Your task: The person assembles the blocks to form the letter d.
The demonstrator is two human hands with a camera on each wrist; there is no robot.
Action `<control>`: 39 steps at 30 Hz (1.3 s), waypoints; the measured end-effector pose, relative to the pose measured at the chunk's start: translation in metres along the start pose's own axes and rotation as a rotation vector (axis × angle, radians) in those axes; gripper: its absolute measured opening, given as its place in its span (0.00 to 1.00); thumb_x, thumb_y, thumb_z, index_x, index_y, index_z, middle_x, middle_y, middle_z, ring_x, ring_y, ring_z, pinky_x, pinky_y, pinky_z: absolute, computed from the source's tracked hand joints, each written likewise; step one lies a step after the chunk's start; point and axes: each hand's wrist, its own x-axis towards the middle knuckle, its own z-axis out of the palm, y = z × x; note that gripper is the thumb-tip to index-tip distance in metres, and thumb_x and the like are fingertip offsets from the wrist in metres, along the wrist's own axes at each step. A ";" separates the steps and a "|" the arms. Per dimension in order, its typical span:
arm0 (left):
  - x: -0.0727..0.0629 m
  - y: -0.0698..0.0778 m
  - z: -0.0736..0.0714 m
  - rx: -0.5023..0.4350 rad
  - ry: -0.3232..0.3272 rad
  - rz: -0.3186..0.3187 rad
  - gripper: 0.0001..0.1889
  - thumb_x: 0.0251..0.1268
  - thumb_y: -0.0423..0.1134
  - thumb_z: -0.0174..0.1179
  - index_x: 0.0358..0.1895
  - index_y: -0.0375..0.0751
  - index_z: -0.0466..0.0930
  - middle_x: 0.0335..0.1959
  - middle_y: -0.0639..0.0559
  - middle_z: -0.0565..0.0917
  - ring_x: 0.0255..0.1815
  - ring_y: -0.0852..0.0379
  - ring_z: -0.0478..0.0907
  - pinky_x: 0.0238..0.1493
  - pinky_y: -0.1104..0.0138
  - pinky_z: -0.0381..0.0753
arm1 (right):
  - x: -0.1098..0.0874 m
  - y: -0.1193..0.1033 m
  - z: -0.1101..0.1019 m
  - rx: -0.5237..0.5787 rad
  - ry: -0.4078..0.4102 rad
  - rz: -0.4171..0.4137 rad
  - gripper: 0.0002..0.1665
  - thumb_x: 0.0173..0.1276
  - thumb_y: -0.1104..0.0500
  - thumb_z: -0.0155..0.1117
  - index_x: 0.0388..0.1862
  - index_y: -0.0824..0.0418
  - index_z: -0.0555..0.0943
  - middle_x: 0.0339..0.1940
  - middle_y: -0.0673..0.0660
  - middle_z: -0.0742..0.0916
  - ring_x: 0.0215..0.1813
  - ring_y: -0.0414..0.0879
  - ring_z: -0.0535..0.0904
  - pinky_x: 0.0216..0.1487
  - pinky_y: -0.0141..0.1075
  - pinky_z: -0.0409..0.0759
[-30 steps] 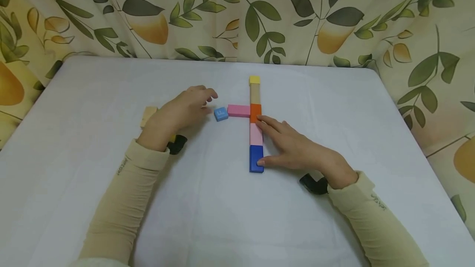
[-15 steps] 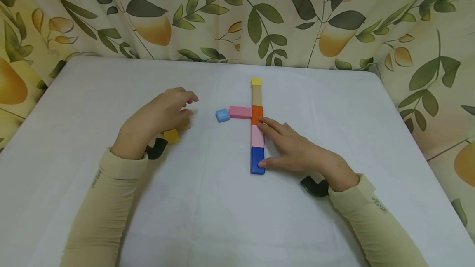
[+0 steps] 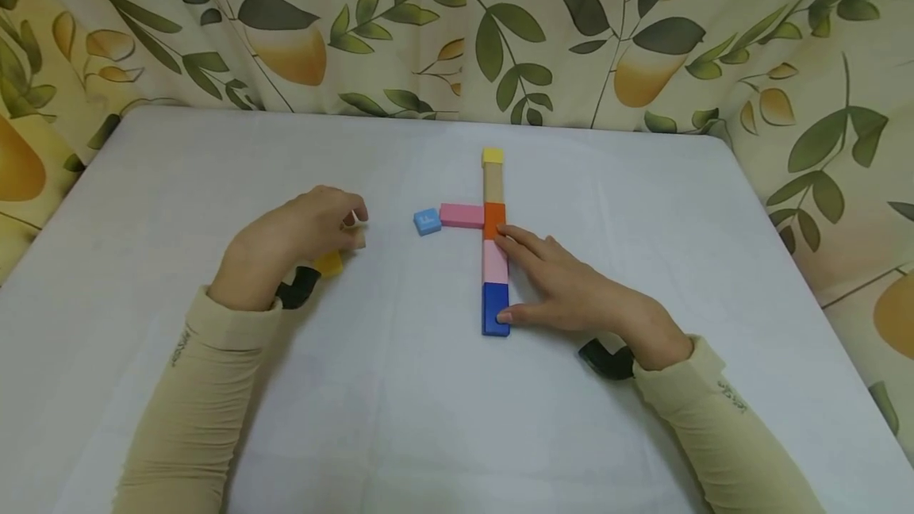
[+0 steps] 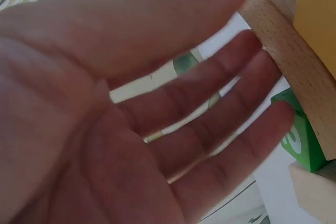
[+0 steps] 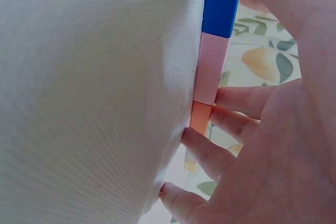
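Observation:
My left hand (image 3: 300, 228) is low over a group of blocks on the left. In the left wrist view its fingers, only slightly bent, reach the side of a long wooden block (image 4: 294, 61); whether they touch it is unclear. My right hand (image 3: 571, 284) lies along a column of blocks with fingers spread. Its thumb rests on the dark blue block (image 3: 494, 300), and its forefinger touches the orange block (image 3: 493, 216). Between these two lies a light pink block (image 3: 494, 264). A deeper pink block (image 3: 462, 216) extends leftward from the orange one, beside a tilted light blue tile (image 3: 427, 221).
Beyond the orange block, the column continues with a wooden block (image 3: 493, 183) and a yellow block (image 3: 493, 155). By my left hand are a yellow block (image 3: 329, 263), a green block (image 4: 307, 140) with white marking and another pale wooden block (image 4: 313, 190). A patterned curtain (image 3: 393, 22) hangs behind.
My left hand has moved left, away from the light blue tile, and come down over the blocks at the left. The right hand stays in place on the column.

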 end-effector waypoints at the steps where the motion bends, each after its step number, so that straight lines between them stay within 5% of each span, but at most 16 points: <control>1: -0.001 -0.001 0.000 0.002 -0.004 -0.001 0.17 0.69 0.35 0.59 0.59 0.36 0.77 0.54 0.41 0.81 0.47 0.49 0.76 0.50 0.58 0.79 | 0.000 0.000 0.000 0.000 -0.001 0.001 0.61 0.60 0.36 0.70 0.82 0.53 0.49 0.83 0.54 0.50 0.82 0.55 0.48 0.80 0.60 0.41; 11: 0.004 -0.002 0.005 0.045 0.016 0.030 0.08 0.70 0.33 0.58 0.48 0.37 0.81 0.43 0.45 0.82 0.39 0.51 0.76 0.41 0.63 0.77 | 0.001 -0.001 -0.001 -0.002 -0.005 0.008 0.61 0.59 0.35 0.70 0.82 0.53 0.49 0.83 0.54 0.50 0.82 0.56 0.49 0.80 0.61 0.41; 23: 0.015 0.006 0.013 0.137 0.106 0.140 0.11 0.69 0.33 0.60 0.52 0.35 0.81 0.49 0.41 0.82 0.47 0.46 0.78 0.53 0.53 0.79 | 0.000 -0.001 -0.001 -0.005 0.000 0.001 0.61 0.60 0.36 0.71 0.82 0.54 0.49 0.83 0.54 0.50 0.82 0.56 0.48 0.80 0.60 0.42; 39: 0.024 0.018 0.027 0.152 0.171 0.199 0.14 0.70 0.37 0.61 0.54 0.34 0.80 0.49 0.41 0.82 0.49 0.47 0.78 0.52 0.56 0.80 | 0.001 0.000 -0.001 0.001 -0.005 0.001 0.61 0.60 0.36 0.70 0.82 0.54 0.49 0.83 0.55 0.50 0.82 0.56 0.48 0.80 0.60 0.42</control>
